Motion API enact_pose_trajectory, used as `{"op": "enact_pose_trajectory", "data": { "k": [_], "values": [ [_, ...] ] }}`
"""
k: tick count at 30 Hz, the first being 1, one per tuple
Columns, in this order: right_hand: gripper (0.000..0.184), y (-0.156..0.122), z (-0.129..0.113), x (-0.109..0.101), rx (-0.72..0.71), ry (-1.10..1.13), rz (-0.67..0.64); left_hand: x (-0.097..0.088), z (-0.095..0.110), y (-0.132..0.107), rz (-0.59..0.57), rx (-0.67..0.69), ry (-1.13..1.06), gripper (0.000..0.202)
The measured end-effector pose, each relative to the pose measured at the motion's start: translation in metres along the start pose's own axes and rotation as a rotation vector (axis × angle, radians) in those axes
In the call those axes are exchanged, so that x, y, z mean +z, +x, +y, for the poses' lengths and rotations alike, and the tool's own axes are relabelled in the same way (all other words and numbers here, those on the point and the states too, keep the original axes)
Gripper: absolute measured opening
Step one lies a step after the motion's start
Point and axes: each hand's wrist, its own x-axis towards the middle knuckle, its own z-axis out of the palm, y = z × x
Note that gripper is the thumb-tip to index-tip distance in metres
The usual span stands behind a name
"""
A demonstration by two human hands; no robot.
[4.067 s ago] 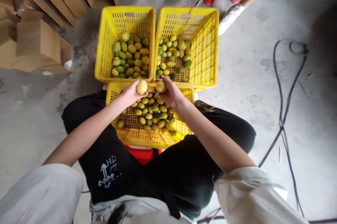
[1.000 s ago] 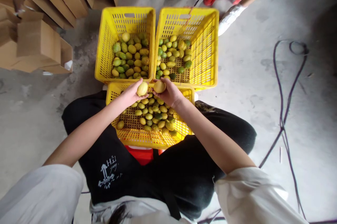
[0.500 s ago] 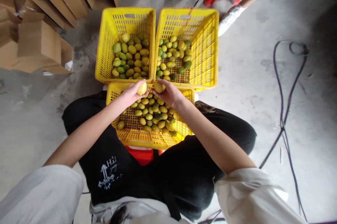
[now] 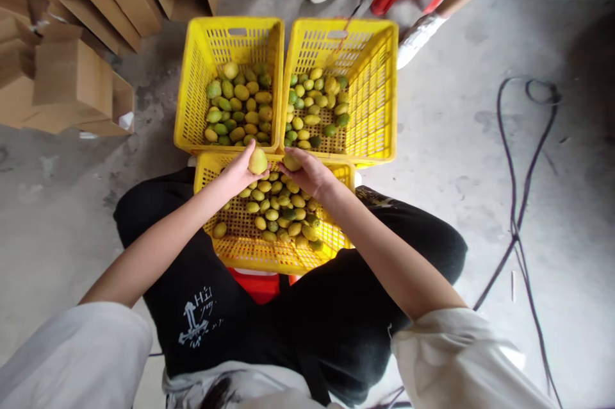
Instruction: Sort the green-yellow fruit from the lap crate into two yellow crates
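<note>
Left grip (image 4: 243,170): cupping pale fruit (image 4: 258,161) | right grip (image 4: 310,173): cupping second fruit (image 4: 291,163)

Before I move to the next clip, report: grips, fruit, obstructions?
Left grip: holding one yellow fruit. Right grip: holding second fruit, partly hidden. Near yellow crate below, more fruit inside. Black cable on floor, off right, clear of both.

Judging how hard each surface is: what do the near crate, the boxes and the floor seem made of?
Near crate: most likely moulded plastic, slightly glossy, given its even bright yellow and slotted walls.
Boxes: probably cardboard, matte brown with flat, folded panels.
Floor: perhaps concrete, grey and stained; any coating is unclear.
</note>
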Motion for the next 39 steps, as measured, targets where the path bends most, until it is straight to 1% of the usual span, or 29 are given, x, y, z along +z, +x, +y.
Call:
{"op": "enact_pose_trajectory", "data": {
  "k": [2, 4, 7, 10, 13, 15, 18, 20, 21, 24, 27, 29, 31, 33, 35, 37, 39],
  "values": [
    [0.013, 0.001, 0.001, -0.001, -0.010, -0.024, 0.015, 0.001, 0.001, -0.002, -0.009, 0.051, 0.020, 0.019],
    [0.013, 0.002, 0.001, -0.002, 0.006, -0.069, 0.041, 0.003, 0.001, -0.005, 0.001, 0.086, 0.022, 0.020],
    [0.011, 0.003, -0.002, -0.001, 0.035, -0.089, 0.083, 0.004, 0.002, -0.006, 0.030, 0.069, 0.058, 0.026],
    [0.008, 0.001, -0.004, 0.003, 0.052, -0.017, 0.106, 0.002, 0.000, -0.004, 0.081, 0.043, 0.104, 0.026],
    [0.009, -0.001, -0.004, 0.003, 0.059, 0.009, 0.086, -0.001, -0.001, 0.000, 0.131, 0.057, 0.070, 0.021],
    [0.008, -0.001, -0.003, 0.001, 0.029, -0.014, 0.042, -0.002, -0.002, 0.001, 0.134, 0.042, 0.054, 0.019],
    [0.011, 0.001, 0.001, -0.003, -0.010, -0.093, -0.012, -0.003, -0.003, 0.000, 0.104, 0.004, 0.075, 0.024],
    [0.012, 0.003, 0.002, -0.005, -0.015, -0.125, -0.007, -0.003, -0.003, -0.002, 0.057, 0.011, 0.109, 0.027],
    [0.011, 0.003, 0.002, -0.005, -0.012, -0.126, 0.006, -0.004, -0.003, -0.003, 0.027, 0.027, 0.131, 0.025],
    [0.004, 0.003, 0.001, -0.003, 0.028, -0.094, 0.038, -0.005, -0.002, -0.005, -0.055, 0.075, 0.202, 0.008],
    [0.006, 0.000, -0.002, 0.001, 0.078, -0.036, 0.038, -0.006, -0.003, -0.006, -0.096, 0.091, 0.200, 0.006],
    [0.011, -0.001, -0.003, 0.002, 0.118, -0.015, 0.052, -0.006, -0.003, -0.007, -0.074, 0.057, 0.175, 0.013],
    [0.017, -0.001, -0.002, 0.000, 0.157, -0.026, 0.073, -0.006, -0.003, -0.008, -0.001, -0.003, 0.166, 0.022],
    [0.020, 0.000, 0.001, -0.004, 0.184, -0.054, 0.088, -0.007, -0.004, -0.009, 0.085, -0.055, 0.158, 0.026],
    [0.020, 0.002, 0.009, -0.011, 0.209, -0.079, 0.085, -0.010, -0.005, -0.010, 0.142, -0.088, 0.130, 0.023],
    [0.023, 0.003, 0.019, -0.018, 0.248, -0.096, 0.092, -0.015, -0.007, -0.010, 0.167, -0.133, 0.098, 0.016],
    [0.023, 0.002, 0.030, -0.025, 0.292, -0.099, 0.134, -0.021, -0.009, -0.009, 0.180, -0.185, 0.090, 0.013]
  ]
}}
